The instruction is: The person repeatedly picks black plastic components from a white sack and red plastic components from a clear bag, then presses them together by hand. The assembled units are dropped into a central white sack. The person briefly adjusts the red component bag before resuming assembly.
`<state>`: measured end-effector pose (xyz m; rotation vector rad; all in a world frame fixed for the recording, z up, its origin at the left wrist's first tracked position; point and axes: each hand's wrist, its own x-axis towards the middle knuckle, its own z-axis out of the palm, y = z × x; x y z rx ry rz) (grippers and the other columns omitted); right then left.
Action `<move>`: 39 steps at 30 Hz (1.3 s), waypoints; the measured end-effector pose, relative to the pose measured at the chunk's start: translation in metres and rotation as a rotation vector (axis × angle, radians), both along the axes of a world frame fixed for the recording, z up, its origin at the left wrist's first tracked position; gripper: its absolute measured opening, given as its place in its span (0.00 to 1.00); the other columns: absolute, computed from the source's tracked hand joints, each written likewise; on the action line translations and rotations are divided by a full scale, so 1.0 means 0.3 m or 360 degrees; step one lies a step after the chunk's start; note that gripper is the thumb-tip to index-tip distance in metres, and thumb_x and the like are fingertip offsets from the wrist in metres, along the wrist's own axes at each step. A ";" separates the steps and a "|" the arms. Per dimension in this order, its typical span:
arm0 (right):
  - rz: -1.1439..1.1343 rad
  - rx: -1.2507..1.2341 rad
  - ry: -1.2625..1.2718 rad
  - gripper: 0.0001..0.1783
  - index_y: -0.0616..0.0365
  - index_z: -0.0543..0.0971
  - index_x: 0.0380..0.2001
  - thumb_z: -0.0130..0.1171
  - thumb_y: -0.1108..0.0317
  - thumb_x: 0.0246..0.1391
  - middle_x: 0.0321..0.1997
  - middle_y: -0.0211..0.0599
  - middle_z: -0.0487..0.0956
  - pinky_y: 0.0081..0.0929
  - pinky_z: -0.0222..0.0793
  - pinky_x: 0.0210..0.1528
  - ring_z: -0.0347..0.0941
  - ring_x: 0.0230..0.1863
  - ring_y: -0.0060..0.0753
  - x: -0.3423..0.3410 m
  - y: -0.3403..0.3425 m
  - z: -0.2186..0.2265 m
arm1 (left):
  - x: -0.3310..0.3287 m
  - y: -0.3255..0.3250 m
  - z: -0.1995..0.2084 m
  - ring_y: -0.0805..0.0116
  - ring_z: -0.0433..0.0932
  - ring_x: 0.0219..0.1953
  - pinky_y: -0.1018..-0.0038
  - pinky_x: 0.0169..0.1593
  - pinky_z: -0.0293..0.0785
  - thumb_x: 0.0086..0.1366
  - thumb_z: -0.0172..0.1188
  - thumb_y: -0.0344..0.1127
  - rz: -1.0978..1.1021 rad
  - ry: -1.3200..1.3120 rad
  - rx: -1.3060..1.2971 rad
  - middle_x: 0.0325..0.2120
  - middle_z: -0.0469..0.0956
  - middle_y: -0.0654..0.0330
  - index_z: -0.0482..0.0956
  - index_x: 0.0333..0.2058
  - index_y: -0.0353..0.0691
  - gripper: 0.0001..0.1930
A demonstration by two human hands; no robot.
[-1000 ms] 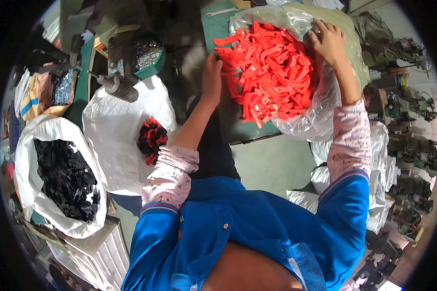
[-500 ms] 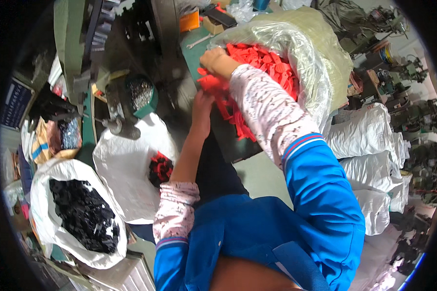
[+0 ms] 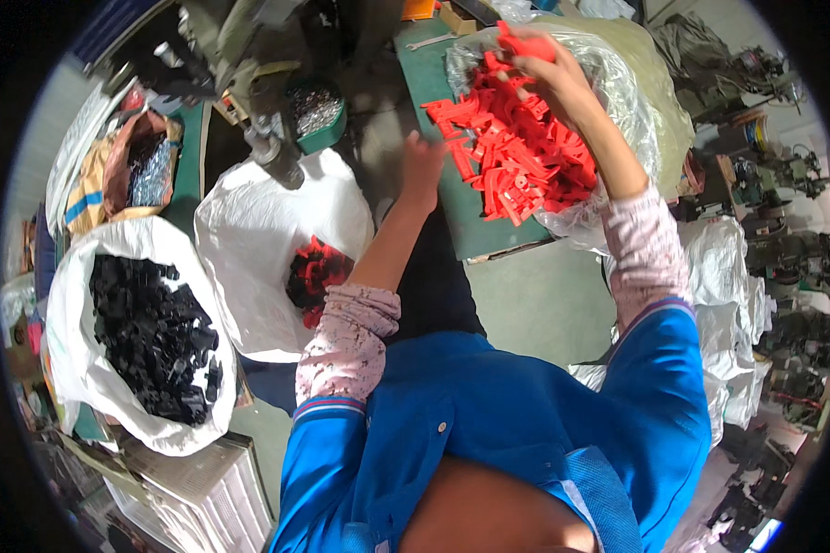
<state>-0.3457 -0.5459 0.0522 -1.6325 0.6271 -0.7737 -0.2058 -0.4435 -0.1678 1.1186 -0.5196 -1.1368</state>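
The far parts (image 3: pixel 533 158) are red, the left pieces (image 3: pixel 138 327) black. The jacket (image 3: pixel 507 396) is blue, the inner sleeves (image 3: pixel 648 244) dark-flecked pink

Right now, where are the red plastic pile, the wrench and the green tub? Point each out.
Red plastic pile (image 3: pixel 530 157): head view, middle of the heap.
Wrench (image 3: pixel 432 41): head view, middle of the shaft.
Green tub (image 3: pixel 326 138): head view, outer wall, near side.

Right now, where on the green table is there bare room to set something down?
The green tabletop shows bare between the wrench and the red pieces, and along its near edge below them, beside the left hand. It is crowded to the right: the red pieces and plastic bag fill that side, around the right hand.
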 end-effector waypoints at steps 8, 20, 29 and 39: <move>-0.0332 0.0468 -0.0109 0.13 0.56 0.72 0.47 0.55 0.67 0.60 0.41 0.35 0.79 0.12 0.63 0.21 0.71 0.24 0.19 -0.059 0.467 -0.191 | 0.018 0.320 0.208 0.67 0.74 0.47 0.69 0.55 0.67 0.62 0.53 0.26 -0.0048 -0.1048 -0.0694 0.42 0.76 0.59 0.71 0.47 0.40 0.14; 0.0664 0.0530 0.0229 0.19 0.62 0.73 0.51 0.55 0.64 0.60 0.46 0.40 0.80 0.10 0.54 0.21 0.69 0.24 0.13 0.274 0.801 -0.350 | 0.584 1.246 0.383 0.59 0.81 0.38 0.67 0.41 0.76 0.62 0.58 0.33 0.1127 -0.1996 0.0988 0.39 0.81 0.51 0.69 0.52 0.37 0.20; 0.0599 0.0445 0.0239 0.18 0.64 0.73 0.51 0.56 0.66 0.60 0.45 0.39 0.81 0.12 0.58 0.23 0.69 0.23 0.15 0.200 0.844 -0.332 | 0.767 1.290 0.191 0.61 0.81 0.32 0.70 0.40 0.75 0.54 0.68 0.42 0.1385 -0.1607 0.0868 0.29 0.82 0.54 0.78 0.38 0.31 0.20; 0.0643 0.0712 0.0184 0.21 0.64 0.72 0.52 0.57 0.63 0.58 0.41 0.36 0.80 0.12 0.57 0.23 0.69 0.25 0.15 0.304 0.788 -0.314 | 0.533 1.133 0.358 0.57 0.75 0.44 0.40 0.59 0.64 0.69 0.48 0.52 0.0841 0.0744 -0.0660 0.39 0.74 0.53 0.64 0.58 0.52 0.22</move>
